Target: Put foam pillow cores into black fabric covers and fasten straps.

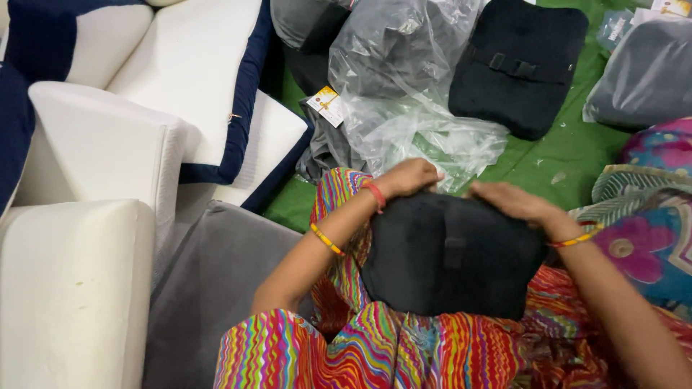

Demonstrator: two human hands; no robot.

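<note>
L hand [407, 176] & R hand [513, 202]: both clamped on far edge of black cushion [450, 256], which lies on lap; best kept level, grip even both sides; clear bag [418, 137] just beyond, w/ yellow-white tag [326, 105]; 2nd black cushion [520, 65] on green floor [562, 155].

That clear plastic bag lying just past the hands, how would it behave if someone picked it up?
The clear plastic bag is crumpled and creased, so it would probably flop and sag rather than hold shape. Its glossy film looks thin, so likely very light and a bit slippery. It lies flat on the green mat, so it should not roll.
</note>
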